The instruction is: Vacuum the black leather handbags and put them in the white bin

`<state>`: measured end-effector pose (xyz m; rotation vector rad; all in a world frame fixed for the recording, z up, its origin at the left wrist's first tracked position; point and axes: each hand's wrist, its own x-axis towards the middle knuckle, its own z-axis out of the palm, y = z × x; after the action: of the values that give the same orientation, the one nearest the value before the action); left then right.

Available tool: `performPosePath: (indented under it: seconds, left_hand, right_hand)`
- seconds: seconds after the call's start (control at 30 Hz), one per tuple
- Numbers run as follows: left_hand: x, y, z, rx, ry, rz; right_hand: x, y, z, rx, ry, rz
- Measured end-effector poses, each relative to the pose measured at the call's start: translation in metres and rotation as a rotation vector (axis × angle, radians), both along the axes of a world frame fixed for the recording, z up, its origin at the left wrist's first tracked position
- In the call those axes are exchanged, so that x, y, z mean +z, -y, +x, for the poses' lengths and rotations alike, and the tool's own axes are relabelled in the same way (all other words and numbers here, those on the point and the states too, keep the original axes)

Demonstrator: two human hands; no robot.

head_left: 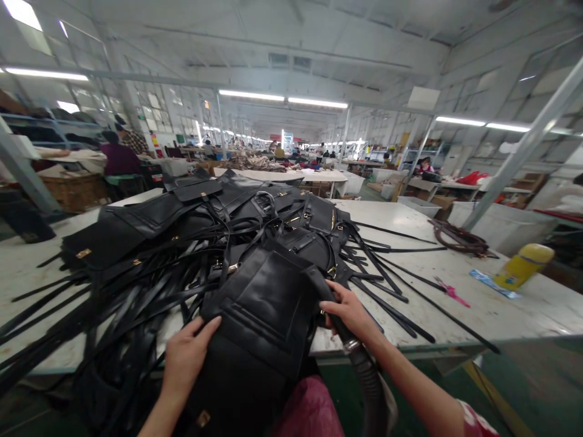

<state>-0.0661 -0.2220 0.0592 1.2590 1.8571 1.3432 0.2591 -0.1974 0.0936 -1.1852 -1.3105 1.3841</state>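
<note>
A black leather bag (pixel 262 303) lies across the table's front edge and hangs toward my lap, tilted, with a small gold clasp near its bottom. My left hand (pixel 187 358) grips its left edge, thumb on top and fingers underneath. In my right hand (pixel 348 309) is a black hose nozzle (pixel 334 306); a metal clamp joins it to a ribbed hose that runs down past my lap. The nozzle's tip is at the bag's upper right side; whether it touches is unclear. Behind the bag rises a pile of black bags (pixel 150 224) with gold fittings and tangled straps.
Long black straps (pixel 405 255) spread over the white table (pixel 387 212). Pink-handled snips (pixel 453 292), a blue-and-white packet (pixel 494 284), a yellow bottle (pixel 523 267) and a coiled brown cord (pixel 462 237) lie to the right. Farther off, people sit at other worktables.
</note>
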Motion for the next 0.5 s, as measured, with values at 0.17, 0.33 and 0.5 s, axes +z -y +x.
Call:
performPosePath:
  seconds: [0.17, 0.33, 0.5]
  left_hand:
    - [-0.008, -0.012, -0.012, -0.035, -0.179, -0.079]
    - [-0.036, -0.014, -0.006, -0.036, -0.166, -0.121]
    - [-0.035, -0.014, -0.011, 0.031, -0.309, -0.128]
  right_hand:
    - [-0.035, -0.004, 0.043, -0.081, 0.017, -0.085]
    - [-0.037, -0.026, 0.036, -0.085, -0.01, -0.06]
    - [-0.014, -0.022, 0.041, -0.127, -0.066, 0.004]
